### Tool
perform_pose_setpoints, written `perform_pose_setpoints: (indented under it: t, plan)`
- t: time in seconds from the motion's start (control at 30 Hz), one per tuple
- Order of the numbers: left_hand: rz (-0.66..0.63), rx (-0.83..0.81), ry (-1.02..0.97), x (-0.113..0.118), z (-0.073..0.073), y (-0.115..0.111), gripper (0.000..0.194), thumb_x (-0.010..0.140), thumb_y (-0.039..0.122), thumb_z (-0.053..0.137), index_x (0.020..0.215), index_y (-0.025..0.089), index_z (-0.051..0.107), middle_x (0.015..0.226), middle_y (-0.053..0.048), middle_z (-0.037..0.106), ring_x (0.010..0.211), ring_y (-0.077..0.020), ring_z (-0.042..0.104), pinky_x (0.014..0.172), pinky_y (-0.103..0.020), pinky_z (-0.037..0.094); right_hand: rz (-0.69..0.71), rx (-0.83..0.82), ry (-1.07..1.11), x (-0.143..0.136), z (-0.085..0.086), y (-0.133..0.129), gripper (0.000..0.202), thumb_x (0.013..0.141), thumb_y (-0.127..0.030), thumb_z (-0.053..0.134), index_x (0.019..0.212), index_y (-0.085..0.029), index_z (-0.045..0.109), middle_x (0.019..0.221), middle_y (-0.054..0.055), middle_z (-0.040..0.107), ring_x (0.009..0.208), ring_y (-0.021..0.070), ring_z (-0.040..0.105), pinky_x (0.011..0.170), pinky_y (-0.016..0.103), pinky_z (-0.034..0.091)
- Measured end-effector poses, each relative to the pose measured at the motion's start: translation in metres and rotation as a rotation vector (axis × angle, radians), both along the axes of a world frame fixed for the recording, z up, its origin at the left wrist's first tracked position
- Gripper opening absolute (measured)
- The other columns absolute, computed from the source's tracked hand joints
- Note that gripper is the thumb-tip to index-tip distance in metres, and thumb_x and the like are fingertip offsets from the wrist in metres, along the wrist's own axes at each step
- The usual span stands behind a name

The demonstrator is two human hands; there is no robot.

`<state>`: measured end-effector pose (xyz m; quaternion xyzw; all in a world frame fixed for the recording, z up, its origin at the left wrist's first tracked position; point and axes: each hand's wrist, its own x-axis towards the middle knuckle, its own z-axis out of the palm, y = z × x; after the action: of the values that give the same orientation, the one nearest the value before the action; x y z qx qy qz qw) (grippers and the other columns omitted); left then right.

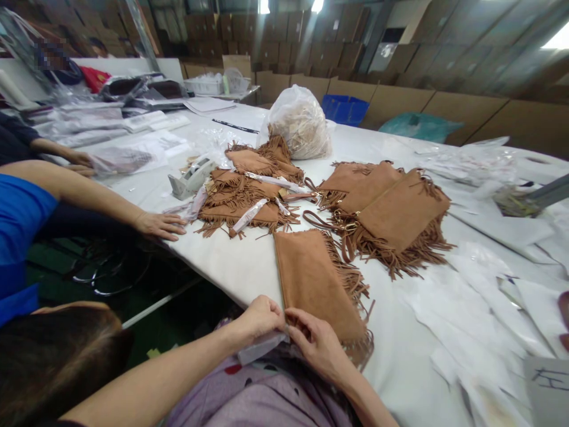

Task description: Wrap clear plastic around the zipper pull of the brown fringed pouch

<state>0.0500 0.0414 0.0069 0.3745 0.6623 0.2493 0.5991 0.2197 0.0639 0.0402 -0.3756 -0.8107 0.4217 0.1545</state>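
Probably light and soft, the tan fringed pouch [317, 284] looks like suede or suede-like cloth that would bend easily and offer a little drag rather than slip. Its plain body seems the best place to hold, fingers beneath and thumb on top, since the loose fringe [351, 276] could tangle or give way under a pull. The translucent plastic film [262, 349] beside its near left corner looks thin, slick and easily creased, better taken by an edge. The left hand [261, 317] has its fingertips pressed together, pinching the film; the right hand [320, 344] is curled close beside it, though whether it grips film or pouch cannot be told. The pouch lies flat at the near edge of the white table [235, 261], a smooth four-sided panel with narrow, darker brown strands along its right and near sides. Farther right is a pile of similar fringed pouches [395, 213], with brown wrist straps [317, 222] reaching left.
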Motion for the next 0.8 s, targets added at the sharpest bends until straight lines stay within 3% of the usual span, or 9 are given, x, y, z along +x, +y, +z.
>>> perform_pose_setpoints:
  t: [0.17,0.4,0.53,0.6,0.7,0.8]
  plan:
    - [0.030,0.061,-0.004,-0.004,-0.002,-0.007,0.022,0.059,0.015,0.071,0.074,0.016,0.055,0.047,0.010,0.043,0.042,-0.0065,0.035,0.043,-0.018,0.024,0.088,0.102,-0.149,-0.008,0.006,0.006,0.031,0.081,-0.026,0.057,0.111,-0.026,0.066,0.083,0.003,0.071,0.070,0.0178,0.061,0.061,0.023,0.040]
    - [-0.023,0.095,-0.034,-0.021,0.010,-0.014,0.026,0.077,0.037,0.059,0.090,0.017,0.051,0.055,0.008,0.049,0.045,-0.0081,0.040,0.044,-0.019,0.027,0.144,0.154,-0.261,-0.016,0.011,0.012,0.013,0.082,-0.023,0.055,0.082,-0.024,0.068,0.078,0.000,0.070,0.068,0.0151,0.061,0.057,0.022,0.031]
    - [-0.140,0.062,0.045,-0.033,0.009,-0.022,0.044,0.060,0.039,0.073,0.093,0.016,0.055,0.060,0.004,0.059,0.048,-0.0115,0.048,0.044,-0.020,0.030,0.124,0.112,-0.292,-0.017,0.011,0.011,0.015,0.083,-0.028,0.054,0.082,-0.023,0.068,0.076,0.001,0.068,0.065,0.0140,0.057,0.056,0.022,0.029]
    - [-0.182,0.087,0.108,-0.035,0.006,-0.024,0.037,0.056,0.032,0.074,0.085,0.015,0.060,0.060,0.003,0.060,0.050,-0.0127,0.050,0.045,-0.021,0.031,0.125,0.078,-0.304,-0.018,0.011,0.011,0.014,0.082,-0.029,0.056,0.083,-0.022,0.068,0.076,0.001,0.068,0.065,0.0137,0.056,0.056,0.022,0.029]
    - [-0.169,0.147,0.144,-0.035,0.002,-0.022,0.018,0.064,0.028,0.063,0.073,0.013,0.063,0.058,0.002,0.057,0.052,-0.0121,0.048,0.048,-0.022,0.031,0.120,0.028,-0.305,-0.017,0.012,0.014,0.012,0.079,-0.028,0.059,0.082,-0.021,0.068,0.072,0.000,0.065,0.062,0.0128,0.053,0.055,0.022,0.029]
    - [-0.170,0.220,0.183,-0.033,0.006,-0.019,0.013,0.069,0.023,0.055,0.071,0.013,0.062,0.058,0.002,0.056,0.056,-0.0123,0.048,0.052,-0.022,0.032,0.123,-0.058,-0.257,-0.017,0.014,0.019,0.017,0.075,-0.026,0.063,0.090,-0.021,0.069,0.066,-0.003,0.060,0.059,0.0118,0.049,0.052,0.021,0.027]
